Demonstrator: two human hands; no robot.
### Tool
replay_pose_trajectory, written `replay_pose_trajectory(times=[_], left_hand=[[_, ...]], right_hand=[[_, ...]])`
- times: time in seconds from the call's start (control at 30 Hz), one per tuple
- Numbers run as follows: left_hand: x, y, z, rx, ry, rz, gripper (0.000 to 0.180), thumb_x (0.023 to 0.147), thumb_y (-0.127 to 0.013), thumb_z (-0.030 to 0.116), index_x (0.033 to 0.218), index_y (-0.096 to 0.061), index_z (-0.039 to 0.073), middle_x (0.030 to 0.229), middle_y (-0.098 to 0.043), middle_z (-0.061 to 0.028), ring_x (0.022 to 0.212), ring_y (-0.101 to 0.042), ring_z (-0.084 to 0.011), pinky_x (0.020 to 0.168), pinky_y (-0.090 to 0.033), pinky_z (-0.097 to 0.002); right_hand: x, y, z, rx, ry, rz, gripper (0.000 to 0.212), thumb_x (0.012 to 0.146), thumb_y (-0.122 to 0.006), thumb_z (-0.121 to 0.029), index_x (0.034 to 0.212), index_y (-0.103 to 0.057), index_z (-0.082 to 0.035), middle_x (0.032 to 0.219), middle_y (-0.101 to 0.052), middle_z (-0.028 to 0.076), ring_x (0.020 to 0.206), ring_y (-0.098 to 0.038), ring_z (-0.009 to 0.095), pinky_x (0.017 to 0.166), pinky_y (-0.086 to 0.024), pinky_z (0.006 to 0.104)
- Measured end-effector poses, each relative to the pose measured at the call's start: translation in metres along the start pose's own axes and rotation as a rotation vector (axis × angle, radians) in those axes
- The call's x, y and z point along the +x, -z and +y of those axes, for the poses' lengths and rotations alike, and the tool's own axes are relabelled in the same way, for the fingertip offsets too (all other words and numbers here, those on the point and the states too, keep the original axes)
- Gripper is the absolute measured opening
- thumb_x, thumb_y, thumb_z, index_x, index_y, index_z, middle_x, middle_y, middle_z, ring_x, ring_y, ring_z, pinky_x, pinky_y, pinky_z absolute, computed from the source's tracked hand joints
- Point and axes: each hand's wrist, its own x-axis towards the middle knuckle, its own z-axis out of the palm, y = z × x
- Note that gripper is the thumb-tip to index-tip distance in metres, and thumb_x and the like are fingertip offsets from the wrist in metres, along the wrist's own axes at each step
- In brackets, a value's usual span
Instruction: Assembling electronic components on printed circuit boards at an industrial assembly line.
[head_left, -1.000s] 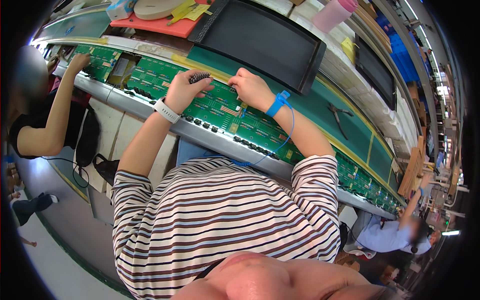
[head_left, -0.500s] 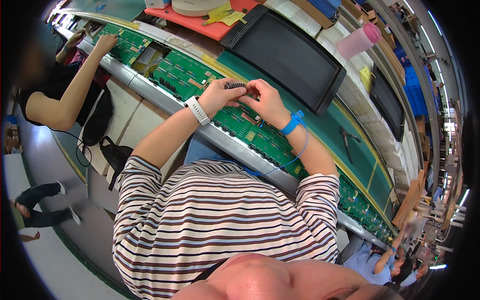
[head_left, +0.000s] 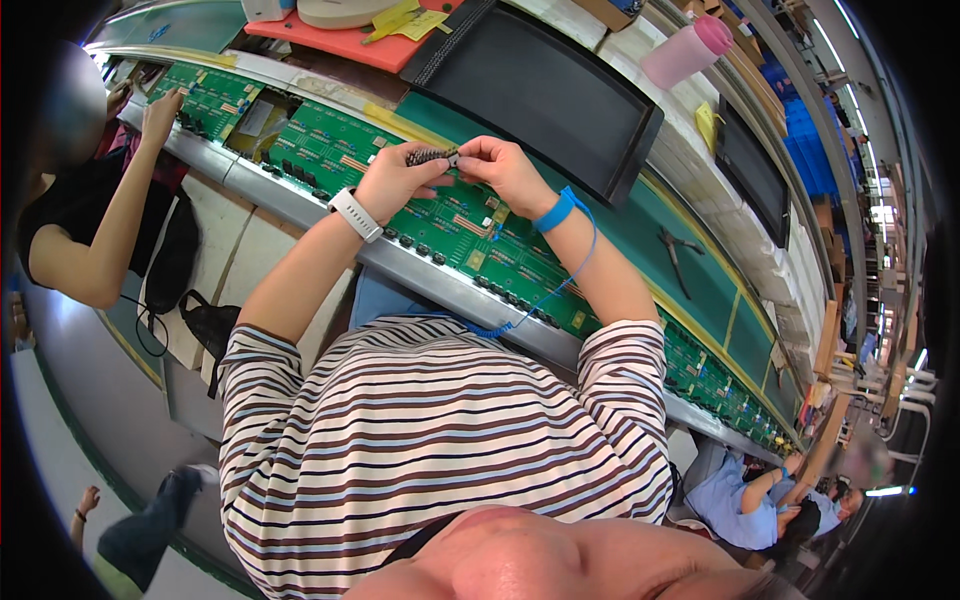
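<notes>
Held in my left hand (head_left: 392,184), fingers closed round it, is a short dark ridged strip (head_left: 426,156), which looks like a row of small black parts. My right hand (head_left: 510,178) pinches at the strip's right end, where a small dark piece (head_left: 453,160) shows between the fingertips; its exact kind is too small to make out. Both hands are raised over a green circuit board (head_left: 440,222) with coloured components and black parts along its near edge. A white watch band (head_left: 356,214) circles my left wrist, a blue corded strap (head_left: 556,210) my right.
A metal rail (head_left: 300,205) runs along the boards' near side. Beyond lie a large black tray (head_left: 540,95), pliers (head_left: 680,262), a pink bottle (head_left: 688,54) and a red board (head_left: 345,38). At left, a co-worker's hand (head_left: 160,115) is over another green board.
The view has shifted, so the bench sits further left and higher. My fingertips have moved slightly apart, showing more of the strip's end. A passer-by at lower left has moved.
</notes>
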Motion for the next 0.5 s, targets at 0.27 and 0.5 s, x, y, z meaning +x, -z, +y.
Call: replay_pose_trajectory(times=[0.27, 0.5], left_hand=[[-0.002, 0.013, 0.001, 0.350, -0.139, 0.062, 0.026, 0.079, -0.059, 0.014, 0.096, -0.056, -0.006, 0.083, -0.063, -0.0089, 0.076, -0.064, -0.0136, 0.055, -0.049, -0.0199], [-0.004, 0.013, 0.003, 0.312, -0.123, 0.068, 0.027, 0.079, -0.061, 0.014, 0.097, -0.056, -0.006, 0.084, -0.063, -0.0084, 0.076, -0.064, -0.0131, 0.054, -0.048, -0.0191]], right_hand=[[0.004, 0.016, 0.006, -0.769, 0.156, 0.068, 0.017, 0.078, -0.051, -0.012, 0.087, -0.063, -0.004, 0.080, -0.059, 0.010, 0.068, -0.058, 0.022, 0.065, -0.047, 0.0321], [0.003, 0.008, 0.014, -1.086, 0.353, 0.109, 0.017, 0.075, -0.049, -0.010, 0.084, -0.064, -0.008, 0.081, -0.054, 0.011, 0.074, -0.056, 0.028, 0.067, -0.046, 0.0364]])
